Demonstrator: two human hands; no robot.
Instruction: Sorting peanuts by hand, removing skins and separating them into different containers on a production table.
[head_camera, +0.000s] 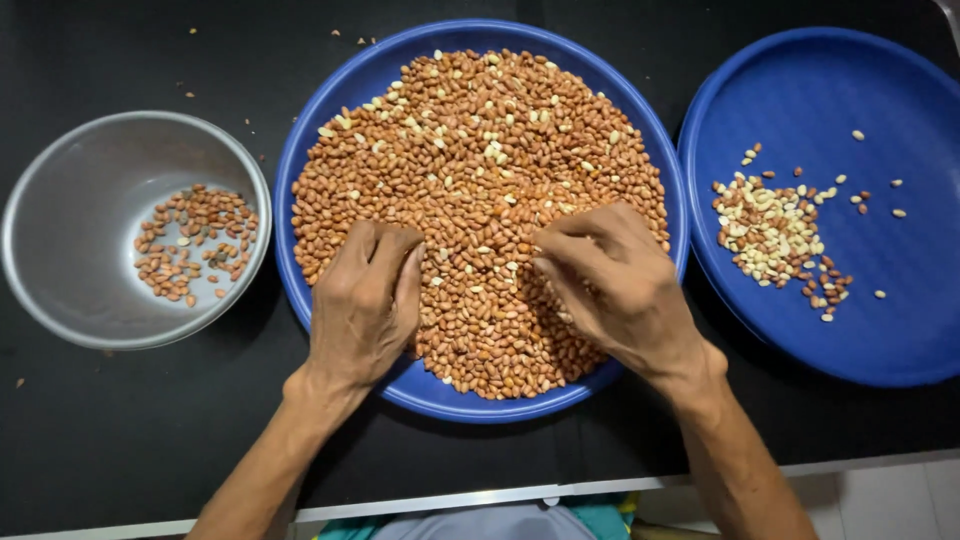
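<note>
A large blue round tray (300, 150) in the middle holds a thick layer of brown-skinned peanuts (480, 170) with some pale skinless ones mixed in. My left hand (362, 300) rests on the peanuts at the tray's near left, fingers curled inward. On the near right of the heap lies my right hand (612, 282), its fingers bent and pinched together among the nuts. I cannot tell whether either hand holds any peanuts.
A steel bowl (60, 250) at the left holds a small scatter of brown peanuts. A second blue tray (900, 330) at the right carries a small pile of mostly pale nuts (775, 235). All stand on a black tabletop (140, 430); its near edge runs below my wrists.
</note>
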